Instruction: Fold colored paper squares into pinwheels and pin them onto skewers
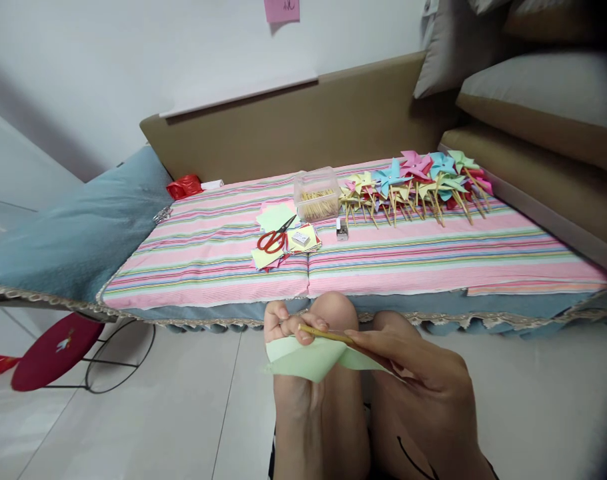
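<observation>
Above my knees, both hands meet at a light green paper pinwheel [303, 360] and a thin wooden stick [326, 334]. My left hand [287, 325] is closed, its curled fingers around the paper and the stick's near-left end; the paper hides its palm. My right hand [428, 380] is closed too, thumb and fingers pinching the stick farther along on the right. The green paper hangs folded below the stick. How the stick and paper are joined is hidden.
On the striped cloth [208, 260] lie red-handled scissors [272, 241], coloured paper sheets [276, 217], a clear box [317, 193] of sticks, a small metal-looking container [342, 230] and several finished pinwheels [416, 177]. A red stool [58, 350] stands on the left.
</observation>
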`<state>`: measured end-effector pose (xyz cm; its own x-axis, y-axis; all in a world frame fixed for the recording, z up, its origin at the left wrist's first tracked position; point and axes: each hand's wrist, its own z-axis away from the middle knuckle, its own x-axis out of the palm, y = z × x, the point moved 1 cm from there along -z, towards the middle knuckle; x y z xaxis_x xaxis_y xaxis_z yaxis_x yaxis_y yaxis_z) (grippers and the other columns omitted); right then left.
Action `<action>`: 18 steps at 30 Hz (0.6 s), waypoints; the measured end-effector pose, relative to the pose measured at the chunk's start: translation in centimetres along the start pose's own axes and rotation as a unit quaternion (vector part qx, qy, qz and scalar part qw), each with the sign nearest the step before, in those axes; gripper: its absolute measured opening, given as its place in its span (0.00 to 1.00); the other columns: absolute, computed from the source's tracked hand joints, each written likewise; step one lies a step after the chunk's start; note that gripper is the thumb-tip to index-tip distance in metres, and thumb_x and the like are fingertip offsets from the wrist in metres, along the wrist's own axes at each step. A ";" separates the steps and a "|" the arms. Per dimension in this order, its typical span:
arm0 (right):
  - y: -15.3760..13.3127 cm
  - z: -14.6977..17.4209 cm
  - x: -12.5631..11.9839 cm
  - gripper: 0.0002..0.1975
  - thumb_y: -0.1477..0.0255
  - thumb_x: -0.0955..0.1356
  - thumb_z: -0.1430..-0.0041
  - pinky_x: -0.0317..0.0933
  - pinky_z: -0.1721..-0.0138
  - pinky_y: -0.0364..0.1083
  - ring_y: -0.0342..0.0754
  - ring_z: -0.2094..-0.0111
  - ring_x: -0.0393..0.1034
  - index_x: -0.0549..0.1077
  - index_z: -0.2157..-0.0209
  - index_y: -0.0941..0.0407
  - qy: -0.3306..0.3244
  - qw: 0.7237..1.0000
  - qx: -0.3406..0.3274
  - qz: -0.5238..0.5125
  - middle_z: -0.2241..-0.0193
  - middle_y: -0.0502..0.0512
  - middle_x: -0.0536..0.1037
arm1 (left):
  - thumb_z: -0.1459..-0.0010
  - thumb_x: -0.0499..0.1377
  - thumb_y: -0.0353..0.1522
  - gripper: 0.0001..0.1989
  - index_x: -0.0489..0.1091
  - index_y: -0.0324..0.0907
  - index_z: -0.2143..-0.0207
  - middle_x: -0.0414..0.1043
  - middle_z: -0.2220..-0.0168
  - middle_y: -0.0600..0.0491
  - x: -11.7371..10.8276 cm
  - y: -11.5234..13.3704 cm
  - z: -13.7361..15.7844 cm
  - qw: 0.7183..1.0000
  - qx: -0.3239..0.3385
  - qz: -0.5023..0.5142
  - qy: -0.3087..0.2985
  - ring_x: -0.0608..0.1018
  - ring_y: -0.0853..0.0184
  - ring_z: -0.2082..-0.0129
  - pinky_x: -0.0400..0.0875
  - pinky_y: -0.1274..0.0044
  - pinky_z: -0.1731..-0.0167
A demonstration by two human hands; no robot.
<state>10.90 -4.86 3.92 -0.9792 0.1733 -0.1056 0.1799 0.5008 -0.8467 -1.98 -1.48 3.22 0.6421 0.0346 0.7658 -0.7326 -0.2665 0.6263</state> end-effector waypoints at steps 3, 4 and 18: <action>0.0 0.1 0.0 0.15 0.79 0.70 0.47 0.65 0.78 0.44 0.46 0.76 0.71 0.79 0.59 0.49 0.001 1.000 -0.011 0.006 0.72 0.52 0.81 | 0.57 0.70 0.36 0.20 0.60 0.46 0.69 0.69 0.84 0.66 -0.2 -0.1 0.0 1.000 -0.010 0.013 -0.010 0.77 0.73 0.76 0.71 0.82 0.70; -0.1 0.1 -0.1 0.15 0.80 0.70 0.46 0.66 0.77 0.43 0.46 0.75 0.72 0.79 0.58 0.49 -0.002 1.000 -0.018 0.008 0.71 0.52 0.81 | 0.56 0.70 0.37 0.20 0.60 0.46 0.70 0.68 0.84 0.66 -0.3 -0.1 0.0 1.000 -0.010 0.020 -0.014 0.76 0.73 0.76 0.71 0.82 0.71; -1.1 -0.7 -1.0 0.16 0.85 0.71 0.49 0.68 0.72 0.42 0.44 0.71 0.74 0.77 0.60 0.53 -0.022 0.993 -0.111 0.042 0.68 0.49 0.81 | 0.48 0.63 0.40 0.09 0.66 0.53 0.65 0.66 0.81 0.64 -1.4 -0.5 -0.3 0.997 -0.010 0.039 -0.068 0.73 0.72 0.82 0.71 0.80 0.77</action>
<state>11.73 -4.96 5.35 -0.9619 0.1881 -0.1984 0.2735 0.6616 -0.6982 -2.59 -1.14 1.83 0.6060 -0.1165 0.7869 -0.7855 -0.2435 0.5689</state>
